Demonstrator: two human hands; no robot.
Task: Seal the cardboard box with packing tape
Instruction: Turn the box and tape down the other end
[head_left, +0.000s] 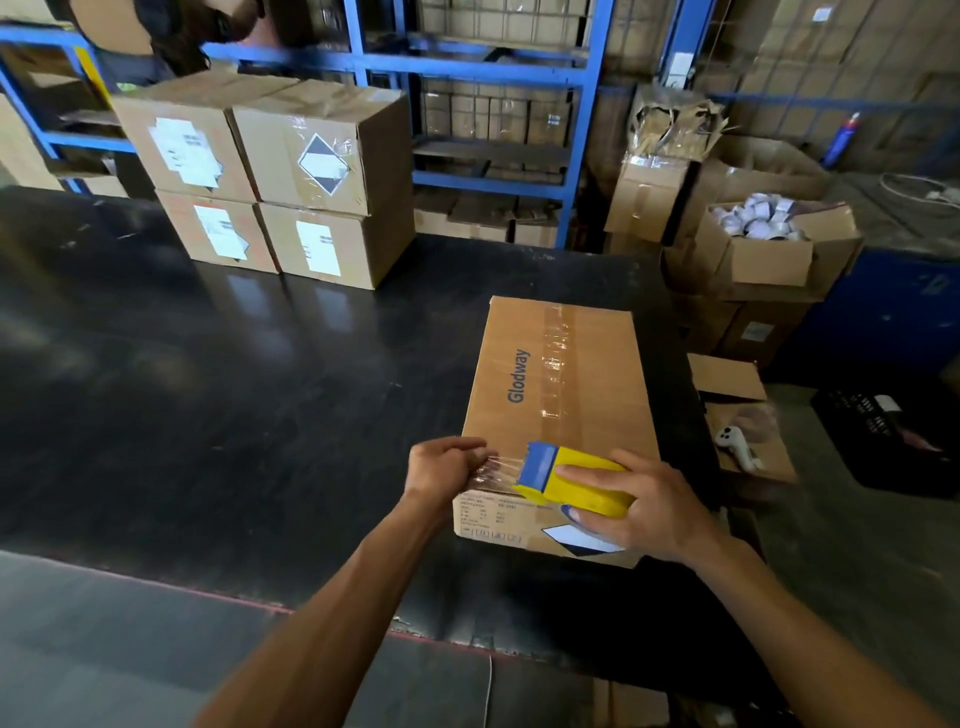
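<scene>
A brown cardboard box (597, 384) printed "Glodway" lies on the black table, its flaps down and a strip of clear tape (553, 358) running along its top seam. My right hand (639, 506) grips a yellow and blue tape dispenser (571, 480) at the box's near top edge. My left hand (447, 465) pinches the loose end of clear tape (491, 467) pulled from the dispenser, at the box's near left corner.
The black table (234, 389) stretches left. Several taped boxes (270, 176) are stacked at its far side, with a person behind them. Blue shelving (493, 67) stands at the back. Open cartons (769, 244) of tape rolls and a white controller (737, 447) sit on the right.
</scene>
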